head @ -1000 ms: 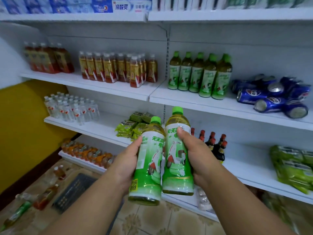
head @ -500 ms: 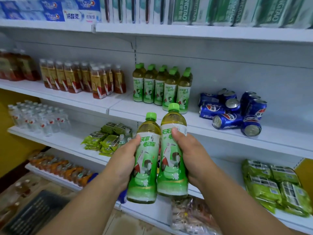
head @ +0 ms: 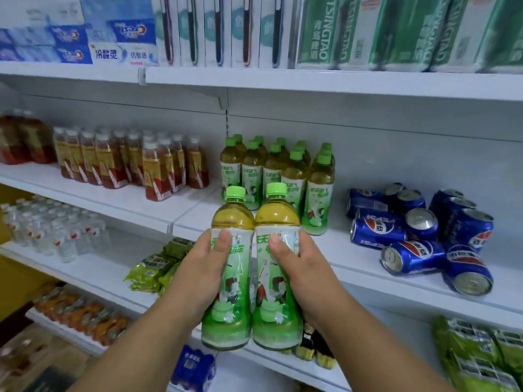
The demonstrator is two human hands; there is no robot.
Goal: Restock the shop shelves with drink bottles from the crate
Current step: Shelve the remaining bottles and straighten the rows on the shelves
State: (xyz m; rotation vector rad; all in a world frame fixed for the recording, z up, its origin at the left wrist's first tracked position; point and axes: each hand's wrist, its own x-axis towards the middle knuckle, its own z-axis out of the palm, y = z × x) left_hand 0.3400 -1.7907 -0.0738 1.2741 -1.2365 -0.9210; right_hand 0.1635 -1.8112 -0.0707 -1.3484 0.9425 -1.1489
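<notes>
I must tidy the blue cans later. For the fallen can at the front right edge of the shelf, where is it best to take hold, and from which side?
Probably from above, across its round side wall: the front-right blue can lies on its side, silver end facing the shelf edge, neighbouring cans close on its left.

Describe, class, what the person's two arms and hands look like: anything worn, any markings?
Both forearms are bare; no sleeve reaches into view. The left hand and the right hand wear no gloves, rings, watch or bracelet. Nails are short and unpainted. No markings show.
</notes>
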